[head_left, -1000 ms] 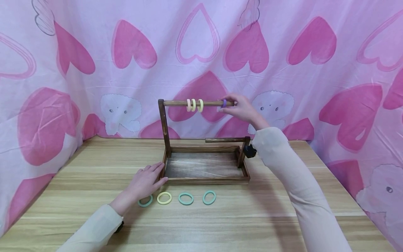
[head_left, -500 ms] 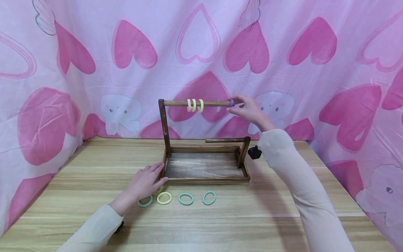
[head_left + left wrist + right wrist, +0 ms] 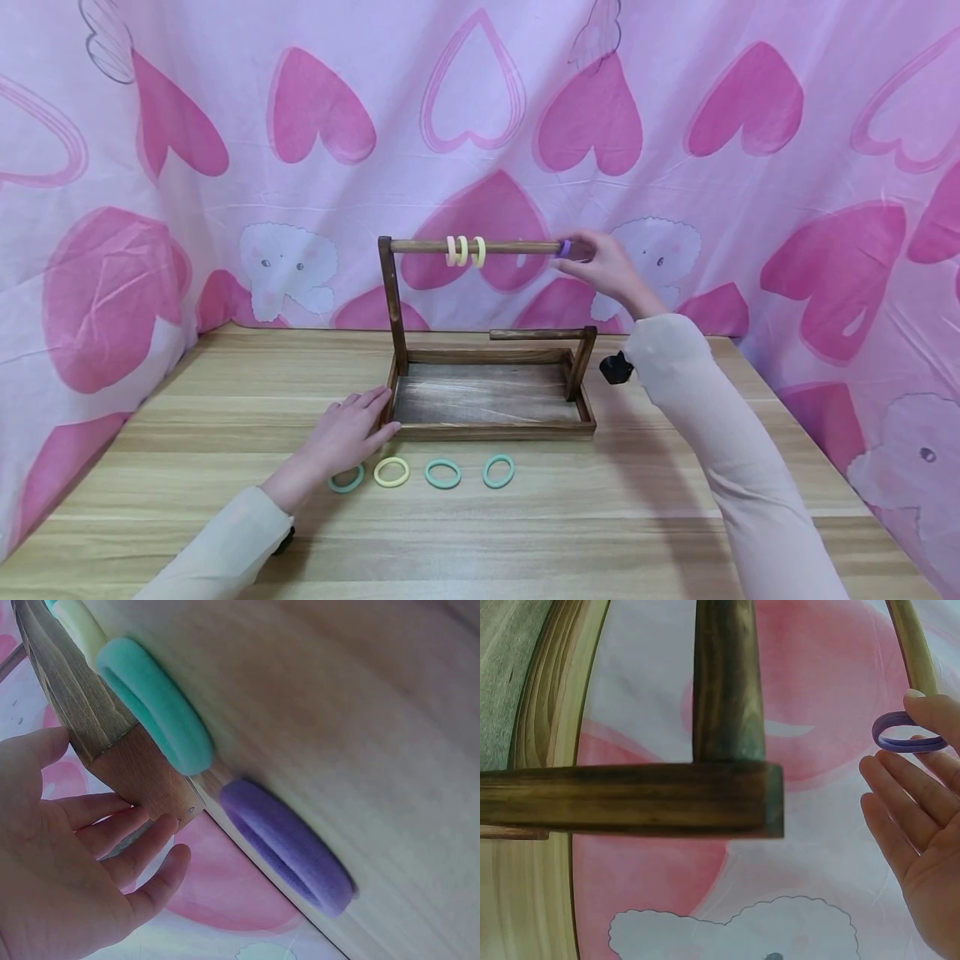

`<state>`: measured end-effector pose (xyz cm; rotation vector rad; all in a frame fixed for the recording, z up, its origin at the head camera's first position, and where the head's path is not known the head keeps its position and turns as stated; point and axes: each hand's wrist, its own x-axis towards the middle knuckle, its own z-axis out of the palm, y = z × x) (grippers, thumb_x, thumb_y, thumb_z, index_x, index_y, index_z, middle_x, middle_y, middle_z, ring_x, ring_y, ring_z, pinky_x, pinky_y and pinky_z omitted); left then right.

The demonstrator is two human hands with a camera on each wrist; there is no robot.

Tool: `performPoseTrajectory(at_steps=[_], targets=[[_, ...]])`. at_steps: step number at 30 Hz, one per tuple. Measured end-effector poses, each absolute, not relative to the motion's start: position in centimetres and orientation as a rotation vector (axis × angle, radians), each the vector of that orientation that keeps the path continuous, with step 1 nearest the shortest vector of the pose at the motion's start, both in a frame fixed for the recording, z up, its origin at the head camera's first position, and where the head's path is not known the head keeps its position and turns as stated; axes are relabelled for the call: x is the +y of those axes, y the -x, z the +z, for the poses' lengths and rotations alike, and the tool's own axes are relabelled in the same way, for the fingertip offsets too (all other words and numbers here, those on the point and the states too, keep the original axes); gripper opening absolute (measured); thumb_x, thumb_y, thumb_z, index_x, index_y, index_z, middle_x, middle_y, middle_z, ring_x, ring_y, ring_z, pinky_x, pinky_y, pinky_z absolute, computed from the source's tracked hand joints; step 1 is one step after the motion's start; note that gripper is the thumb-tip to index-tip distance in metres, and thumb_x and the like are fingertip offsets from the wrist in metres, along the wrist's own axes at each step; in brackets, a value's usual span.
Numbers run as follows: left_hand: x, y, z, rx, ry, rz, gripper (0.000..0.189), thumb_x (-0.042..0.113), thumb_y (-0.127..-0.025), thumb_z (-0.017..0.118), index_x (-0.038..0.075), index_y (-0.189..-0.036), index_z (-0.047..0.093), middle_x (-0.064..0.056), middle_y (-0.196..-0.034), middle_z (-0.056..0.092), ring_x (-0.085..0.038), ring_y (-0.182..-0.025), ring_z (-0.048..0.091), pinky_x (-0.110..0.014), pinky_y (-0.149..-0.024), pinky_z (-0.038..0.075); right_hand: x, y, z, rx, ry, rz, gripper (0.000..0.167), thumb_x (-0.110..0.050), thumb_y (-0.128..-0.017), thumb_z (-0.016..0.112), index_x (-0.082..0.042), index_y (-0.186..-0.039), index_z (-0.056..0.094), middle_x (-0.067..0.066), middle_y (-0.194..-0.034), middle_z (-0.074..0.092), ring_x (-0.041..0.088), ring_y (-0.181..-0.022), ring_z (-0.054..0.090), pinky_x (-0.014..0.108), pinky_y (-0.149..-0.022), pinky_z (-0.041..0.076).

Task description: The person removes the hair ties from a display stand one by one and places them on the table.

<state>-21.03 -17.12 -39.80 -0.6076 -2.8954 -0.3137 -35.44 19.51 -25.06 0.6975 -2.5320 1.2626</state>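
My right hand [image 3: 598, 262] pinches a purple hair tie [image 3: 889, 745] between thumb and fingers at the free end of the wooden stand's upper bar [image 3: 517, 247]. In the right wrist view the tie sits by the bar's tip, with the other fingers spread loosely. Several pale hair ties hang mid-bar, one pinkish [image 3: 451, 251] and two yellow [image 3: 480, 252]. My left hand [image 3: 337, 435] rests its fingers and thumb on the left front corner of the stand's tray [image 3: 487, 431]. Near it on the table lie a teal hair tie [image 3: 176, 727] and a purple one [image 3: 296, 847].
A shorter lower bar [image 3: 536, 334] juts leftward from the right post [image 3: 581, 367]. In front of the tray lie a yellow hair tie [image 3: 392, 485] and teal ones [image 3: 443, 486]. A pink heart-print curtain [image 3: 480, 100] stands behind the wooden table [image 3: 570, 533].
My right hand has slid the purple hair tie rightward along the upper bar to its free end. The left hand and the other hair ties have stayed put.
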Motion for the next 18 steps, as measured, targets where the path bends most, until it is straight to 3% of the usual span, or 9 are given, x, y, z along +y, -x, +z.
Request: performPoseTrajectory(at_steps=[18], targets=[[-17.1,21.0,-39.7,-2.916,0.599,-0.310,0.058,0.040,-0.087,0.050,-0.002,-0.127,0.045,-0.017,-0.129,0.043,-0.039,-0.109,0.043,-0.055,-0.083,0.034,20.8,35.3,-26.0,-2.553,-0.606,1.321,0.041,-0.020,-0.080,0.066,-0.008,-0.117,0.054,0.010,-0.103,0.058,0.022,-0.089,0.058,0.033,-0.076,0.045]])
